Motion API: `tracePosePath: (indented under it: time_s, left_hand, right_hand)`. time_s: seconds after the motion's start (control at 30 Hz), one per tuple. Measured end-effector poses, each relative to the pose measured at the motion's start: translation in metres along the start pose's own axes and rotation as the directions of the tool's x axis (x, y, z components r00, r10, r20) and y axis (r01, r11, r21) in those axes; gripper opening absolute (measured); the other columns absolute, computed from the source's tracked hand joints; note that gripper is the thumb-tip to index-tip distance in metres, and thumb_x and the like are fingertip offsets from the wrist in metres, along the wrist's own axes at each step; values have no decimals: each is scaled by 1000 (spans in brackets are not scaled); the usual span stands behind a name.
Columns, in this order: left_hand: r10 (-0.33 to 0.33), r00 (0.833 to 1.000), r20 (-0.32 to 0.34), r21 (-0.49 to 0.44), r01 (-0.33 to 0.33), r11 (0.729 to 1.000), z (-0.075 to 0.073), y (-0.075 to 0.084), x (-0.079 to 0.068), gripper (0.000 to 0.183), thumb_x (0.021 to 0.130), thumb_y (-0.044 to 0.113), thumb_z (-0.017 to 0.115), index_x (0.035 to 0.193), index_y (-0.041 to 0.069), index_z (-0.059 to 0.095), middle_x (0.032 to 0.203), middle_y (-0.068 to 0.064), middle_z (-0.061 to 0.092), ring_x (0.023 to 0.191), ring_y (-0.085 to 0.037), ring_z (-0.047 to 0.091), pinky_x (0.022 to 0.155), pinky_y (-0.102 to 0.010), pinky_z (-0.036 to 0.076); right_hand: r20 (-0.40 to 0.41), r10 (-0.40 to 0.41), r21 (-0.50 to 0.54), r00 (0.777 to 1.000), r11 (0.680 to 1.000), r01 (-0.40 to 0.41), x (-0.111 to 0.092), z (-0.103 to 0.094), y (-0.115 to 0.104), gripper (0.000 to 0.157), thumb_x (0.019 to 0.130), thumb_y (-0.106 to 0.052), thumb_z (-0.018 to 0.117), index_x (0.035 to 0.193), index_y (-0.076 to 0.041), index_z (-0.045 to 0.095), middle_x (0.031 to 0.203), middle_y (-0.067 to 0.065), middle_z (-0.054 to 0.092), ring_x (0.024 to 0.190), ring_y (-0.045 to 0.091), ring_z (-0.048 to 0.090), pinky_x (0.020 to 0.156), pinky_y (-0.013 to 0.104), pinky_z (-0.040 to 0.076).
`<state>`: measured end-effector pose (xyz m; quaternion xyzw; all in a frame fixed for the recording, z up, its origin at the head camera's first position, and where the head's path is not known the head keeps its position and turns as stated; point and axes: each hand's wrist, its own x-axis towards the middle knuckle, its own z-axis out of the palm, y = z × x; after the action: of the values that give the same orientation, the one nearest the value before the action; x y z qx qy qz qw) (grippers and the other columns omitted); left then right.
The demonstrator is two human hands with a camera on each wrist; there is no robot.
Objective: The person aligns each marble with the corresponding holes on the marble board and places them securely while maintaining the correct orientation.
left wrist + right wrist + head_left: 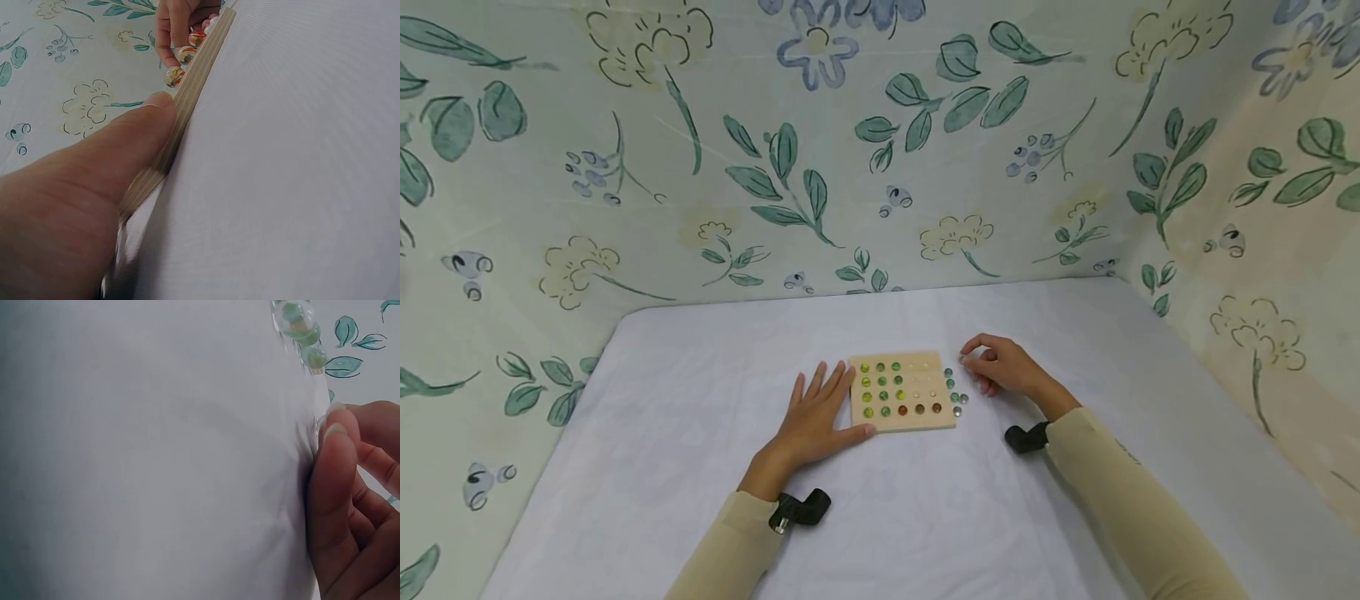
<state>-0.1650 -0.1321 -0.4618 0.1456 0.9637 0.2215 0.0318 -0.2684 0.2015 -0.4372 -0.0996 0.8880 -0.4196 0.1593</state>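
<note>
Between the spread left hand [811, 425] and the right hand [1009, 368], a pale rectangular wooden board [916, 422] set with coloured glass marbles [883, 396] was touched by the former; a clear glass marble [320, 424] was pinched by the latter, near loose green marbles [951, 384].

One flat, rectangular, pale wooden board [917, 422], centre of the clock. Set on it, eleven round green and yellow-green glassy marbles [882, 381], mostly towards 9 o'clock, in columns of four, four and three. Three round reddish-brown marbles [920, 409], from 6 to 4 o'clock. Pale spots [933, 393] between 1 and 3 o'clock, too faint to count. At least five loose, round, greenish-to-clear marbles [951, 383] just beyond the 3 o'clock edge. One clear, mostly hidden glassy piece [321, 423], pinched in one bare right hand [1011, 367] at 3. One bare left hand [808, 425] between 8 and 9. Two beige cloth sleeves [1138, 500], at 4 and nearly 8.
</note>
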Motion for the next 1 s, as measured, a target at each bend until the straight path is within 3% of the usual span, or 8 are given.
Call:
tracePosePath:
  time_s: [1.0]
  left_hand:
    - [3,1000,-1,5,-3,1000,-1,2,-1,102,81,73,55,156,17,16,161,-3,11,148,-27,-3,116,-51,-8]
  right_hand:
    - [9,80,-8,997,997,-80,1,-3,-4,18,94,-18,63,110,-10,60,67,9,59,51,18,57,52,29,52]
